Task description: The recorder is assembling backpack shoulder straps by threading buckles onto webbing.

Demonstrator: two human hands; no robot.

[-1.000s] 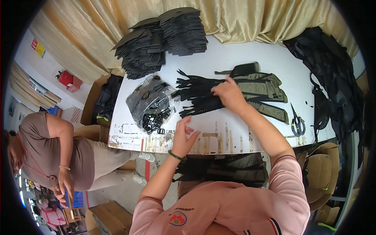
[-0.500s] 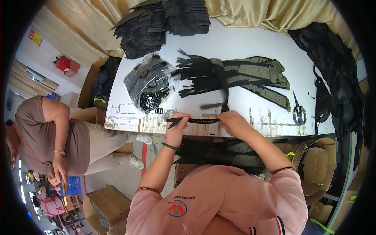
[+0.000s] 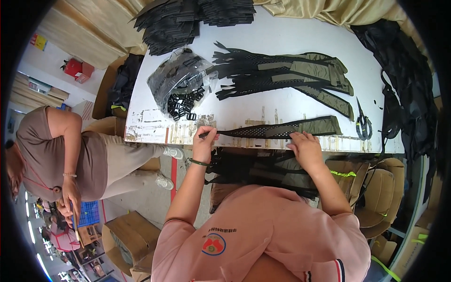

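Note:
A padded strap (image 3: 263,131), black mesh tapering to a narrow end with olive-green fabric at its wide end, lies along the near table edge. My left hand (image 3: 205,143) is closed on the narrow end. Spread fingers of my right hand (image 3: 307,150) rest on the strap's lower edge where mesh meets fabric, the thumb apart. Beyond it is a pile of similar straps (image 3: 314,70), their black ends fanned to the left. Left of that pile sits a clear plastic bag (image 3: 171,77) with black buckles (image 3: 181,105) spilling out.
Scissors (image 3: 362,124) lie on the white table (image 3: 282,23) at the right. Stacked black strips (image 3: 171,28) fill the far left corner. Black fabric pieces (image 3: 399,70) hang over the right side. Cardboard boxes (image 3: 131,239) stand around, and another person (image 3: 61,150) stands at the left.
The strap, gathered between my hands before, now lies stretched out to the right. My right hand has moved right along it. A dark band across the strap pile is gone from there.

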